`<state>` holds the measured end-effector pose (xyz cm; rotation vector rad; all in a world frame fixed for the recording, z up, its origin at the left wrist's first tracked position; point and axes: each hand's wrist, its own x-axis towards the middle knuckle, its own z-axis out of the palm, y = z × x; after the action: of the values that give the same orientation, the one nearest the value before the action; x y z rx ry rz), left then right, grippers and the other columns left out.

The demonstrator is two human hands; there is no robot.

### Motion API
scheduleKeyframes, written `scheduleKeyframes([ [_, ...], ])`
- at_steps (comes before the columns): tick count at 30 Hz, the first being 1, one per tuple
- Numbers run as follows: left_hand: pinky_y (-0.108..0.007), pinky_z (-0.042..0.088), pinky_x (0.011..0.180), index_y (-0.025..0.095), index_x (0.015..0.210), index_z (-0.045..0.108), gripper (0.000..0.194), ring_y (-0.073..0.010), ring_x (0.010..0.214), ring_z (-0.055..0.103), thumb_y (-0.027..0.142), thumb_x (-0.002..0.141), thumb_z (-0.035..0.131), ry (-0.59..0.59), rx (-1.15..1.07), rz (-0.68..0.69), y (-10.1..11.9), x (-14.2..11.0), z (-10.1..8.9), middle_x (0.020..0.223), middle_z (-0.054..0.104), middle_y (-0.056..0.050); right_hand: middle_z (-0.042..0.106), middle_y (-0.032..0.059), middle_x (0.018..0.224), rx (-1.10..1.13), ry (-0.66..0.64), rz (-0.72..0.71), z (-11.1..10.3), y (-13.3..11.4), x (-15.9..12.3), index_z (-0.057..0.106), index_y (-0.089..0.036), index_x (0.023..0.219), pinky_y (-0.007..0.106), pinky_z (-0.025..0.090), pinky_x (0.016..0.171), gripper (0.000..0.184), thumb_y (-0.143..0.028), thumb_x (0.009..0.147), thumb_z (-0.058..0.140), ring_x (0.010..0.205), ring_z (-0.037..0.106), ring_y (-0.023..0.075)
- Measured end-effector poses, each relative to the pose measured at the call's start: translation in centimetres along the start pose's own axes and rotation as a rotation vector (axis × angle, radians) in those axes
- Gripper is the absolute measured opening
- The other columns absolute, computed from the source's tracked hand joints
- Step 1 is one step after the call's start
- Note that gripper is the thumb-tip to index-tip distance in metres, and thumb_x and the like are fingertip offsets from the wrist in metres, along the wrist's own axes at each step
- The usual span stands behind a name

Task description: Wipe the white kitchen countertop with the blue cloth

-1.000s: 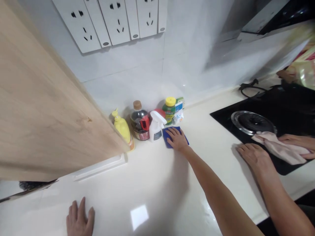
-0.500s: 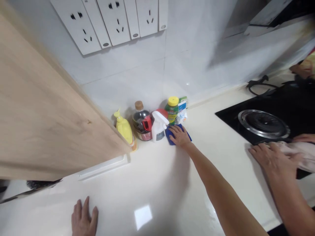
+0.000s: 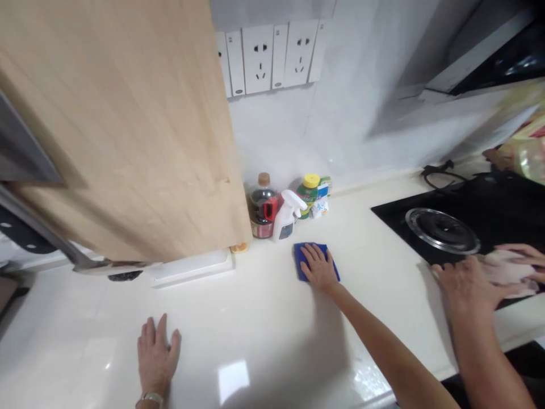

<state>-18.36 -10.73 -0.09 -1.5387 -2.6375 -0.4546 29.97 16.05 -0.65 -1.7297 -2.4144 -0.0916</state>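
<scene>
Lying on the table (image 3: 255,307), the blue cloth (image 3: 298,257) is under the right hand (image 3: 318,268), whose fingers lie flat, slightly parted. It should handle as light, soft and pliable; take hold at its exposed left edge. The left hand (image 3: 156,353) rests flat, fingers spread.

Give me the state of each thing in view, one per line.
Blue cloth: spread flat, under the right hand
Left hand: palm down, fingers apart
White spray bottle: upright
Dark bottle: upright, brown cap on
Green jar: upright, yellow lid on
Pale cloth: crumpled
Visible wall sockets: nothing plugged in
</scene>
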Motion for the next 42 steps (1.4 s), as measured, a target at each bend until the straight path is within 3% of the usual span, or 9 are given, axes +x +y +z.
scheduleKeyframes([
  [7, -0.058, 0.022, 0.121, 0.013, 0.147, 0.048, 0.064, -0.0381, 0.152, 0.019, 0.049, 0.096, 0.036, 0.025, -0.026, 0.017, 0.1, -0.2, 0.0, 0.162, 0.026, -0.022, 0.035, 0.0093, 0.161, 0.053, -0.043, 0.144, -0.6, -10.5, -4.8, 0.039, -0.018, 0.152, 0.064, 0.010, 0.121, 0.058, -0.038, 0.099, 0.029, 0.150, 0.025, 0.0321],
  [14, -0.060, 0.023, 0.120, 0.014, 0.148, 0.046, 0.063, -0.0382, 0.152, 0.019, 0.049, 0.096, 0.037, 0.021, -0.034, 0.005, 0.4, -0.2, -0.1, 0.163, 0.026, -0.021, 0.034, 0.0138, 0.161, 0.139, -0.038, 0.410, -0.8, -18.4, -1.9, 0.037, -0.013, 0.153, 0.071, 0.014, 0.117, 0.061, -0.040, 0.099, 0.030, 0.149, 0.025, 0.0374],
  [18, -0.058, 0.024, 0.121, 0.014, 0.147, 0.047, 0.062, -0.0361, 0.153, 0.019, 0.047, 0.096, 0.038, 0.062, -0.026, 0.029, 0.3, -0.3, 0.0, 0.162, 0.028, -0.020, 0.038, 0.0127, 0.159, 0.228, -0.045, 0.227, -1.4, -16.1, -1.7, 0.037, -0.019, 0.153, 0.071, 0.022, 0.115, 0.059, -0.041, 0.098, 0.035, 0.147, 0.031, 0.0385],
  [23, -0.057, 0.022, 0.122, 0.014, 0.146, 0.048, 0.061, -0.0357, 0.153, 0.018, 0.047, 0.096, 0.038, 0.054, -0.018, 0.020, 0.3, -0.3, 0.0, 0.163, 0.027, -0.020, 0.049, 0.0104, 0.152, 0.299, 0.034, -0.450, -1.6, -8.2, -2.7, 0.044, -0.018, 0.149, 0.052, 0.026, 0.122, 0.054, -0.027, 0.096, 0.039, 0.146, 0.036, 0.0244],
  [25, -0.056, 0.021, 0.122, 0.013, 0.146, 0.048, 0.061, -0.0355, 0.153, 0.017, 0.047, 0.096, 0.037, 0.047, -0.021, 0.015, 0.3, -0.3, -0.1, 0.163, 0.026, -0.020, 0.050, 0.0100, 0.152, 0.303, 0.041, -0.602, -1.4, -6.5, -2.6, 0.045, -0.018, 0.149, 0.047, 0.030, 0.121, 0.056, -0.022, 0.093, 0.041, 0.146, 0.037, 0.0220],
  [29, -0.056, 0.020, 0.123, 0.014, 0.147, 0.047, 0.062, -0.0351, 0.153, 0.017, 0.047, 0.096, 0.036, 0.027, -0.020, 0.004, 0.5, -0.3, -0.3, 0.164, 0.025, -0.019, 0.042, 0.0071, 0.158, 0.287, 0.037, -0.493, -0.8, -7.6, -2.7, 0.045, -0.020, 0.149, 0.047, 0.027, 0.122, 0.063, -0.018, 0.087, 0.042, 0.148, 0.032, 0.0224],
  [37, -0.057, 0.021, 0.122, 0.015, 0.148, 0.046, 0.062, -0.0354, 0.153, 0.018, 0.047, 0.096, 0.038, 0.000, 0.001, -0.020, 0.6, -0.2, -0.4, 0.164, 0.025, -0.018, 0.041, 0.0151, 0.157, 0.207, 0.060, 0.127, -0.4, -16.7, -4.9, 0.047, -0.014, 0.148, 0.054, 0.032, 0.113, 0.059, -0.027, 0.090, 0.046, 0.141, 0.037, 0.0364],
  [39, -0.056, 0.021, 0.123, 0.015, 0.148, 0.046, 0.062, -0.0348, 0.153, 0.017, 0.047, 0.096, 0.038, -0.005, 0.004, -0.014, 0.6, -0.2, -0.4, 0.164, 0.025, -0.018, 0.041, 0.0150, 0.157, 0.212, 0.038, 0.107, -0.8, -17.3, -5.0, 0.049, -0.016, 0.146, 0.055, 0.036, 0.108, 0.056, -0.030, 0.091, 0.045, 0.136, 0.042, 0.0384],
  [42, -0.055, 0.020, 0.123, 0.014, 0.148, 0.046, 0.062, -0.0341, 0.154, 0.017, 0.047, 0.096, 0.037, -0.003, 0.009, -0.008, 0.5, -0.2, -0.4, 0.164, 0.025, -0.018, 0.042, 0.0112, 0.157, 0.277, 0.040, -0.144, -1.4, -15.8, -4.1, 0.050, -0.017, 0.146, 0.051, 0.034, 0.113, 0.053, -0.029, 0.095, 0.039, 0.138, 0.043, 0.0322],
])
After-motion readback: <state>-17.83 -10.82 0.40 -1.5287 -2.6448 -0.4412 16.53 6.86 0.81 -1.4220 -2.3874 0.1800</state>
